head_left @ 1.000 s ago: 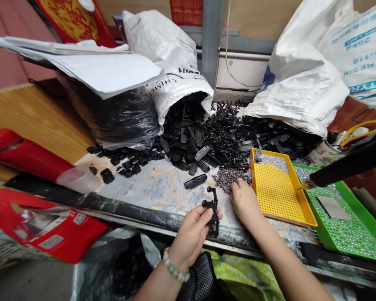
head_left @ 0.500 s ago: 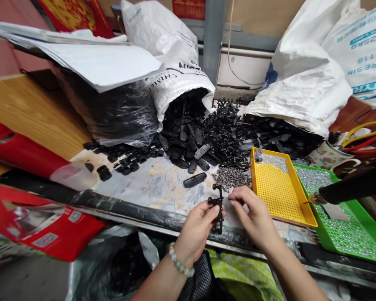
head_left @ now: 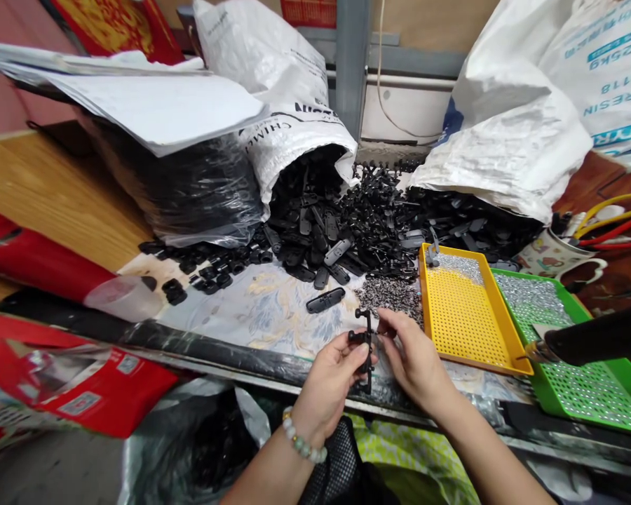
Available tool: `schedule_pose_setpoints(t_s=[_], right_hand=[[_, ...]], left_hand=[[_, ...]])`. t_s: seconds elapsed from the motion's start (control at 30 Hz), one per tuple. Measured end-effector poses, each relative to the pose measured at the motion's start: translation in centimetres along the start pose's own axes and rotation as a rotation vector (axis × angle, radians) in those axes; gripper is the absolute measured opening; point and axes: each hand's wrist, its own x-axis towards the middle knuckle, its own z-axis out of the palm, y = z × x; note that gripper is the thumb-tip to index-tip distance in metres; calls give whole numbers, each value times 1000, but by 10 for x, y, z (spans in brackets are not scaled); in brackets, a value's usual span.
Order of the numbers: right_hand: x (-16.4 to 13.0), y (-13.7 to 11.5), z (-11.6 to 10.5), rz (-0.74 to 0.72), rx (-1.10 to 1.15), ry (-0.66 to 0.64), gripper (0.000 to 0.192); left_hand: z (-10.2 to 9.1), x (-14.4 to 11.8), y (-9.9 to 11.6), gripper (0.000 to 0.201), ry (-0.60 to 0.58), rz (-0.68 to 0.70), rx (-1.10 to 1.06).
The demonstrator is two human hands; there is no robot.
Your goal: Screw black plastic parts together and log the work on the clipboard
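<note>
My left hand (head_left: 332, 373) is closed around a black plastic bracket (head_left: 367, 324), held upright above the front edge of the table. The bracket has small ball ends at its top and left side. Close to its right side is my right hand (head_left: 416, 359), thumb and forefinger drawn together in a pinch; whatever they hold is too small to make out. Beyond the hands lies a single flat black oval plate (head_left: 325, 300). A scatter of tiny dark pieces (head_left: 392, 294) spreads just behind my right hand.
White sacks (head_left: 294, 151) spill black parts (head_left: 315, 231) at the back. To the right are a yellow perforated tray (head_left: 460, 319) and a green tray (head_left: 625, 375) with small silver pieces. A black screwdriver-like tool (head_left: 594, 340) juts over the green tray. Papers (head_left: 158, 105) top a wrapped stack.
My right hand has moved left, bringing its fingertips up against the bracket's side. My left hand keeps its hold. The view has shifted slightly, and the black tool at right sits a little differently.
</note>
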Motion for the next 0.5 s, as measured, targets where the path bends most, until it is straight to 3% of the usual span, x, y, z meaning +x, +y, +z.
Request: schedule_pose_setpoints(t_s=[0.23, 0.5], right_hand=[[3, -2, -3, -64, -27, -5, 45], [-3, -4, 5, -30, -32, 13, 46]], left_hand=[[2, -1, 3, 30, 10, -6, 10], [1, -2, 0, 29, -17, 29, -21]])
